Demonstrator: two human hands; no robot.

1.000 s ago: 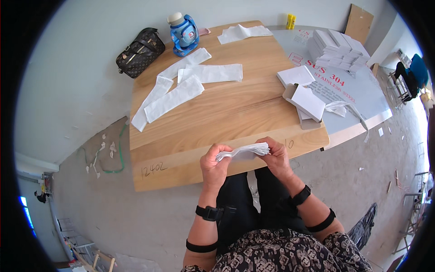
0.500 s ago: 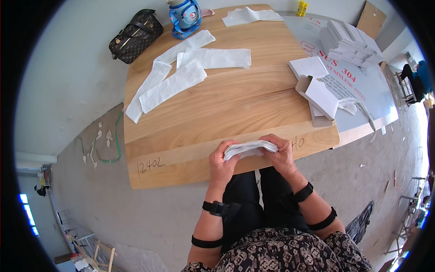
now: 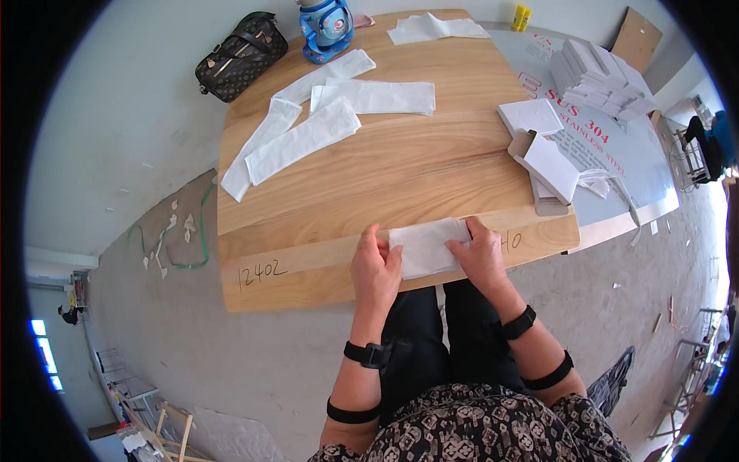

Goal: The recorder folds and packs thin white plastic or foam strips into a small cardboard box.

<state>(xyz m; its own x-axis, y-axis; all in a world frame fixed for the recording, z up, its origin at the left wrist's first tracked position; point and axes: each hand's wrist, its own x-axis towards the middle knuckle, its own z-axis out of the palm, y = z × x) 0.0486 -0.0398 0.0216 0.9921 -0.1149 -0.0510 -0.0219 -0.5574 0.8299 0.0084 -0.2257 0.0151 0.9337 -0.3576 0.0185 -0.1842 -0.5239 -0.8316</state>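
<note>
A small flat bundle of folded white sheets (image 3: 425,248) is held level over the near edge of the wooden table (image 3: 369,189); whether it is paper, cloth or thin plastic I cannot tell. My left hand (image 3: 376,266) closes on its left side, thumb at the edge. On the right side, my right hand (image 3: 481,254) pinches it, thumb on top and fingers curled at the far corner. Farther off on the left lie long folded white strips (image 3: 304,142), overlapping one another, with a wider strip (image 3: 385,98) beside them.
White cardboard boxes (image 3: 548,165), one with its flap up, lie at the table's right edge. Beyond, a metal sheet (image 3: 593,142) bears a pile of white boxes (image 3: 604,77). A brown handbag (image 3: 242,58) and blue bottle (image 3: 327,31) stand at the far left.
The white bundle was bent into an arch with its layered edge showing; now it lies flatter, broad face up. My hands have turned with it, thumbs now on or beside its top face.
</note>
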